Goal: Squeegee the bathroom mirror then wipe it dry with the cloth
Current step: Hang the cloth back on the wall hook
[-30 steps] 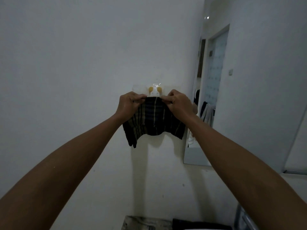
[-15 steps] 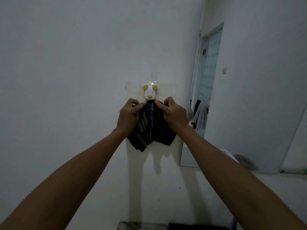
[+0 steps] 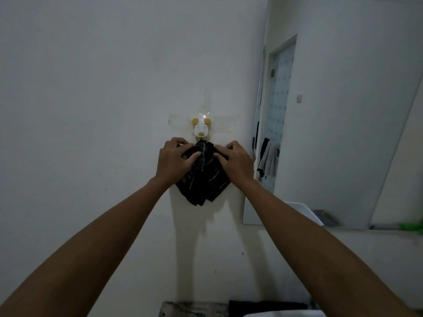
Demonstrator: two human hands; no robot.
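Note:
A dark striped cloth [image 3: 203, 179] hangs on the white wall from a small white animal-shaped hook [image 3: 201, 127] with yellow ears, fixed with clear tape. My left hand [image 3: 175, 160] rests on the cloth's upper left side, fingers spread over it. At the cloth's upper right, my right hand [image 3: 235, 160] grips the fabric. The top of the cloth is bunched just under the hook. The bathroom mirror [image 3: 343, 133] is mounted on the wall to the right; it reflects a door and hanging towels. No squeegee is in view.
A ledge [image 3: 377, 234] runs under the mirror at the right, with a blurred green thing [image 3: 412, 226] on it. At the bottom edge lies a dark slab [image 3: 194, 310] with a dark item on it.
The cloth was held spread wide across the hook; both hands have since moved down and inward, and the cloth now hangs bunched from the hook below its face.

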